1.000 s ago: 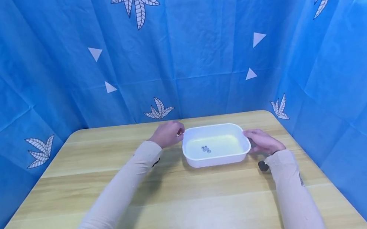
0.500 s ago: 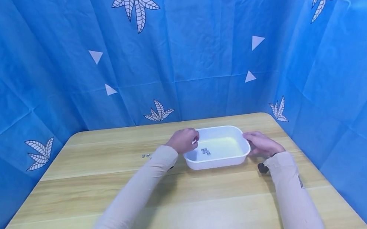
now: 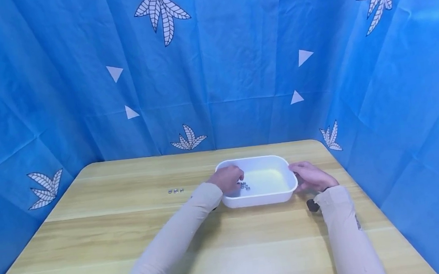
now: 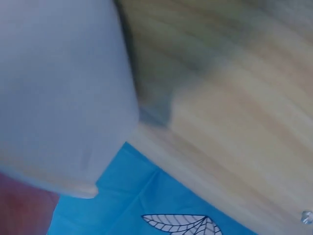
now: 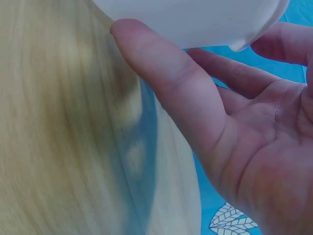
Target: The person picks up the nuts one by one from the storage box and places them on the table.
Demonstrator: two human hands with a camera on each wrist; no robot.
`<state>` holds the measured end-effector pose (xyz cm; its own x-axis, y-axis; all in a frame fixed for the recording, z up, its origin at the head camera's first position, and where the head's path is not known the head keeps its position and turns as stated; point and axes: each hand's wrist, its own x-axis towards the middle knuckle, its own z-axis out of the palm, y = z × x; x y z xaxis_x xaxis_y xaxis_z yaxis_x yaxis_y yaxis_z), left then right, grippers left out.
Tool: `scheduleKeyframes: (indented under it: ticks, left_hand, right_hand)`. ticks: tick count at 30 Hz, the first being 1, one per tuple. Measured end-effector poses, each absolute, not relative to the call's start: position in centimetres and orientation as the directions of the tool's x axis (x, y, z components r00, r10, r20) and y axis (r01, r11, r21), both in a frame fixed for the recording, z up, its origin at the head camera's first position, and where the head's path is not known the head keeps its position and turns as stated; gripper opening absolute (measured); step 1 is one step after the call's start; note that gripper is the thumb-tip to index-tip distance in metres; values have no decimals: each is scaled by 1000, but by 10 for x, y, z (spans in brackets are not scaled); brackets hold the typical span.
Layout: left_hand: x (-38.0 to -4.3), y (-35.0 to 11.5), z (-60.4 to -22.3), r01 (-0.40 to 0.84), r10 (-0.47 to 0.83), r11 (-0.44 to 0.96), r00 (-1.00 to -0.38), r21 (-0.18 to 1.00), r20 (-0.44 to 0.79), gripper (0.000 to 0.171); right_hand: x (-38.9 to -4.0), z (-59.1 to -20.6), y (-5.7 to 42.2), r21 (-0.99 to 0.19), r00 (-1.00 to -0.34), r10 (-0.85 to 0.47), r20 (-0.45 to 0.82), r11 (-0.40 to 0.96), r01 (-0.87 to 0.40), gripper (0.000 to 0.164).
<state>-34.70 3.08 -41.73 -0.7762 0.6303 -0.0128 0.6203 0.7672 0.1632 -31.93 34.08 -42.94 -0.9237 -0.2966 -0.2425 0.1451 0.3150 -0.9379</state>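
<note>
A white plastic basin (image 3: 258,200) stands toward the back of the table. Inside it, at the left, lies a small cluster of shiny, clear-looking faceted pieces (image 3: 247,188). My left hand (image 3: 227,179) reaches over the left rim, its curled fingers pointing down right beside that cluster; I cannot tell whether it pinches a piece. At the right end, my right hand (image 3: 309,175) holds the basin, with thumb (image 5: 161,68) against the outer wall and a finger at the rim. In the left wrist view the sleeve (image 4: 63,93) hides most of the left hand.
Several more shiny pieces (image 3: 175,190) lie on the wooden table (image 3: 113,237), left of the basin, one partly behind the left sleeve. A blue curtain (image 3: 236,64) with leaf prints surrounds the table's back and sides.
My left hand has moved right, from outside the left rim to inside the basin, uncovering the pieces on the table. The right hand keeps its hold. The head view has tilted slightly up.
</note>
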Motion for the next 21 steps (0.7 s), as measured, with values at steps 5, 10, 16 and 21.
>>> scheduleKeyframes:
  ticks: [5,10,16,21]
  left_hand:
    - [-350,29,-426,630,642,754,-767,186,-2,24]
    - [-353,28,-426,645,652,746,-758,164,13,23]
    - [-353,32,-426,640,652,751,-758,163,-27,22]
    - [-353,36,-427,647,660,743,-750,168,-31,20]
  right_hand:
    - [-318,-430,342,-932,-924,-288,-254,328,154,52]
    - [-322,-429,339,-935,-929,-285,-234,329,135,52]
    - [-322,-429,338,-928,-930,-255,-266,330,175,52]
    - [-319,-427,341,-923,-928,-238,-285,330,198,53]
